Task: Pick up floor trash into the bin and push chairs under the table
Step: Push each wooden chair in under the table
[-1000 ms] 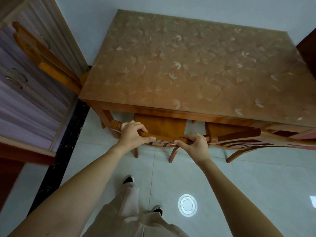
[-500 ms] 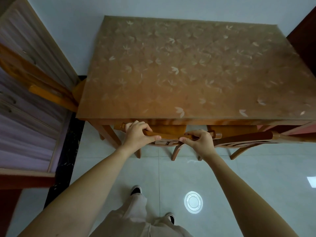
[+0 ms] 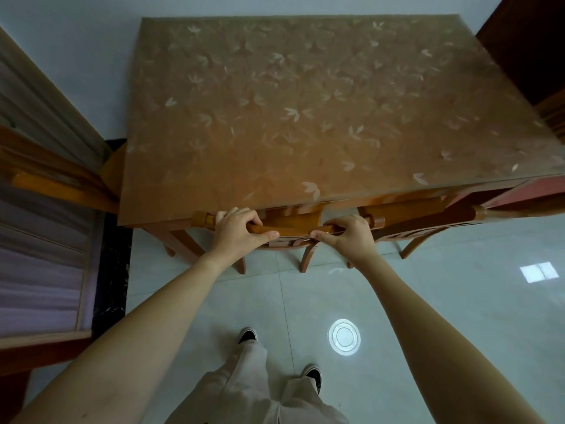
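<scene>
A wooden chair [image 3: 290, 229] stands at the near edge of the table [image 3: 305, 117], its seat hidden under the tabletop and only its top rail and rear legs showing. My left hand [image 3: 237, 231] grips the left part of the top rail, fingers over it and thumb below. My right hand [image 3: 348, 234] grips the right part of the same rail. The table has a brown cover with a pale leaf pattern. No floor trash or bin shows in the head view.
A second wooden chair [image 3: 428, 221] is tucked under the table to the right. Another chair [image 3: 61, 182] leans at the left beside a cabinet with sliding doors [image 3: 39, 255]. Pale floor tiles [image 3: 458, 316] lie below me. A dark door [image 3: 532, 47] is far right.
The chair has slid forward under the table; its seat, visible a second ago, is now hidden beneath the tabletop. Both hands kept their grip and I stepped closer.
</scene>
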A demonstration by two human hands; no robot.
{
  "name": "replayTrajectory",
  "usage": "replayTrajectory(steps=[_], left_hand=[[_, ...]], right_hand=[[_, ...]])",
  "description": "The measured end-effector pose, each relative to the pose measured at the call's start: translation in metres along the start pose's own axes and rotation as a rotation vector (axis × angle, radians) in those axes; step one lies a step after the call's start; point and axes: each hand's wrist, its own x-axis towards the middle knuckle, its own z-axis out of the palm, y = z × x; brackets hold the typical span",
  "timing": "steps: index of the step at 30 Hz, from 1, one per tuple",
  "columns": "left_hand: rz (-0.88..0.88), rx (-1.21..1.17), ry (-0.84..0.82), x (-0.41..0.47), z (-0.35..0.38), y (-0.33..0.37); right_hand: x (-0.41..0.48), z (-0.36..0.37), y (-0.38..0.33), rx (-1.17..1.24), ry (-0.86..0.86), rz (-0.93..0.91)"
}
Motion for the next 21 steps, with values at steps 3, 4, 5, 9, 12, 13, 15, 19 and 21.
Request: replayTrajectory(steps=[3,4,5,9,12,13,15,19,21], left_hand=[[0.021,0.016,-0.069,-0.001,-0.007,-0.005],[0.037,0.029,-0.102,-0.002,-0.01,-0.006],[0.056,0.053,-0.135,-0.002,-0.014,-0.007],[0.132,0.25,-0.154,-0.002,-0.033,-0.019],[0.149,0.302,-0.117,-0.003,-0.037,-0.031],[0.155,0.289,-0.099,-0.003,-0.035,-0.033],[0.155,0.253,-0.057,-0.005,-0.03,-0.034],[0.126,0.216,-0.028,-0.006,-0.029,-0.033],[0.106,0.205,-0.019,-0.007,-0.028,-0.031]], right_hand=[[-0.014,0.01,-0.001,-0.024,0.024,0.025],[-0.019,0.012,-0.002,-0.038,0.039,0.029],[-0.023,0.013,-0.004,-0.048,0.051,0.036],[-0.038,0.018,-0.018,-0.087,0.109,0.003],[-0.046,0.031,-0.034,-0.075,0.118,-0.038],[-0.045,0.034,-0.036,-0.034,0.129,-0.013],[-0.041,0.038,-0.035,0.044,0.156,0.05],[-0.029,0.04,-0.024,0.118,0.126,0.074],[-0.026,0.041,-0.018,0.136,0.124,0.039]])
